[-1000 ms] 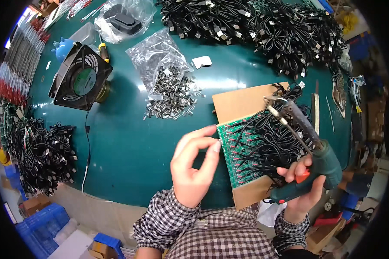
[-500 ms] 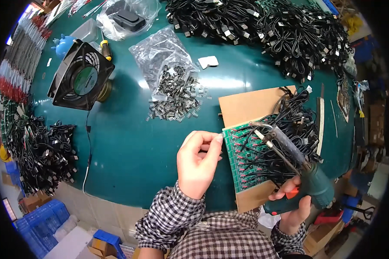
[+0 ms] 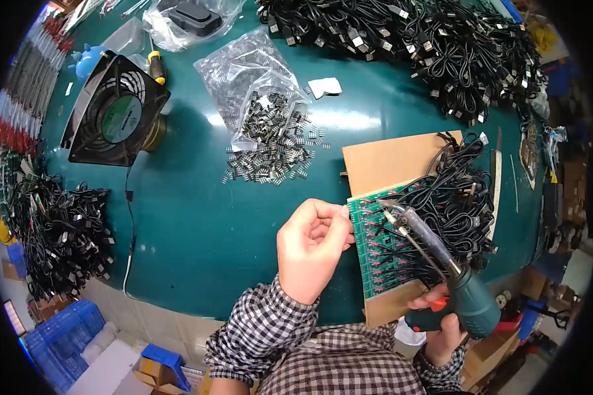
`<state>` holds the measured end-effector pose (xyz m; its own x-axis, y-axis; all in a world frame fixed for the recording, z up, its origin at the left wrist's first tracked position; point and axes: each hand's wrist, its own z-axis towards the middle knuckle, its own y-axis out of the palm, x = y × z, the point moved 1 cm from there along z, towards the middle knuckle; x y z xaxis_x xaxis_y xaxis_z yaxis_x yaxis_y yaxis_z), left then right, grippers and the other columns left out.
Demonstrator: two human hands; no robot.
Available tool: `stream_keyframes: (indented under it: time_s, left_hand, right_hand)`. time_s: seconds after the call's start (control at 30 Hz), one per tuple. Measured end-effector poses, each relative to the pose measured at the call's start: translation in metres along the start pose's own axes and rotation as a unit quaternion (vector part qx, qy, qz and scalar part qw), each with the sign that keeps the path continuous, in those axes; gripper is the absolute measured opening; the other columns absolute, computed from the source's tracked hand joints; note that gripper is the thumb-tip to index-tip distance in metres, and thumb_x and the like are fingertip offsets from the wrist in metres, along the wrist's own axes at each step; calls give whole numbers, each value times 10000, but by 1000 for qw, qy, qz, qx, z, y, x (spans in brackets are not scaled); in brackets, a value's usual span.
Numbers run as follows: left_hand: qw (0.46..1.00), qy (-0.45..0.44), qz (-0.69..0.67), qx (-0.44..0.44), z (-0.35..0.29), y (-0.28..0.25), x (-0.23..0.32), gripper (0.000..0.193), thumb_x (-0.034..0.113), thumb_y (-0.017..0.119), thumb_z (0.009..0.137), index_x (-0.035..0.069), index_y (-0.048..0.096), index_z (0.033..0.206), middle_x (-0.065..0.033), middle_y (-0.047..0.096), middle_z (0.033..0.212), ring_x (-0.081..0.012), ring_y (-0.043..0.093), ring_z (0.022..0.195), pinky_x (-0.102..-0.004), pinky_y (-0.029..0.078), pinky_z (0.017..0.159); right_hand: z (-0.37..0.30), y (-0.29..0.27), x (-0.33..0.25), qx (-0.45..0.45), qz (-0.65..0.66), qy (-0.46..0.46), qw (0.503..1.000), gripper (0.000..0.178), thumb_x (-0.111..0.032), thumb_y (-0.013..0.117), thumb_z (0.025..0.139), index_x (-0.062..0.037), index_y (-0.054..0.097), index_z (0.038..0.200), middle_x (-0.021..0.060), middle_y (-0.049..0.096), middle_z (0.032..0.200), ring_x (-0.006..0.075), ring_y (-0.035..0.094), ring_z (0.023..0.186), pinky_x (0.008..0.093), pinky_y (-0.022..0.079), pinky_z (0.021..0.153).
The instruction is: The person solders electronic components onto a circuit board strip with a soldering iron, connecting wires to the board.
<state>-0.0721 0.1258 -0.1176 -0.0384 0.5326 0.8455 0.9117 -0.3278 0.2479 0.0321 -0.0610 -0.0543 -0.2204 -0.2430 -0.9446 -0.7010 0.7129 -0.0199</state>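
My left hand [image 3: 310,247] is closed, thumb and forefinger pinched at the upper left edge of a green circuit board panel [image 3: 369,253]. Whatever sits between those fingertips is too small to make out. In my right hand [image 3: 441,322] is a green soldering gun [image 3: 474,299] with a red trigger, its metal tip over the upper part of the panel. The panel lies on brown cardboard [image 3: 395,158], with red wires and black cables [image 3: 454,204] running off its right side. Beyond my left hand, a pile of small pin connectors [image 3: 270,158] spills from a clear plastic bag [image 3: 247,72].
A black fan [image 3: 115,115] stands on the green table [image 3: 191,263] at left, near a yellow-black screwdriver [image 3: 156,66]. Black USB cables heap up at the far right [image 3: 402,39] and left edge [image 3: 59,237]. A white scrap [image 3: 324,87] lies past the connectors.
The soldering gun's tip has come down and left over the panel, nearer my left fingertips. My left hand keeps its pinch at the panel's edge. The whole view has shifted slightly.
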Motion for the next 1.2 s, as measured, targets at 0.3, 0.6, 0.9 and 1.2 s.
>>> stream_keyframes:
  time_s: [0.3,0.6,0.9,1.2]
  left_hand:
    - [1000,-12,9,-9,3,-1,0,102,75,541,852,-8,517,798,-67,592,691,-111,586,564,-207,478,511]
    - [1000,8,18,-5,0,-1,-1,99,69,543,848,-9,516,794,-68,595,692,-108,587,562,-199,475,501]
    - [1000,-18,6,-10,3,-3,-1,103,80,542,847,-10,525,801,-69,598,697,-109,588,559,-201,470,496]
    - [999,-24,-17,-18,3,-3,-2,113,94,557,847,-8,522,810,-47,591,699,-84,575,586,-188,466,527]
  right_hand:
    - [-2,-1,8,-9,-14,-15,1000,615,-375,610,793,73,386,1150,148,538,868,227,601,739,383,543,663]
    - [-3,0,10,-60,-62,-13,996,530,-376,606,795,58,431,1044,124,517,819,220,569,757,393,522,707]
    - [-3,11,5,-39,-54,15,998,508,-393,593,800,47,446,1008,106,502,798,206,552,748,398,509,732]
    - [-2,14,7,-66,-72,-17,995,514,-378,568,817,64,430,1041,107,502,784,206,548,717,406,507,742]
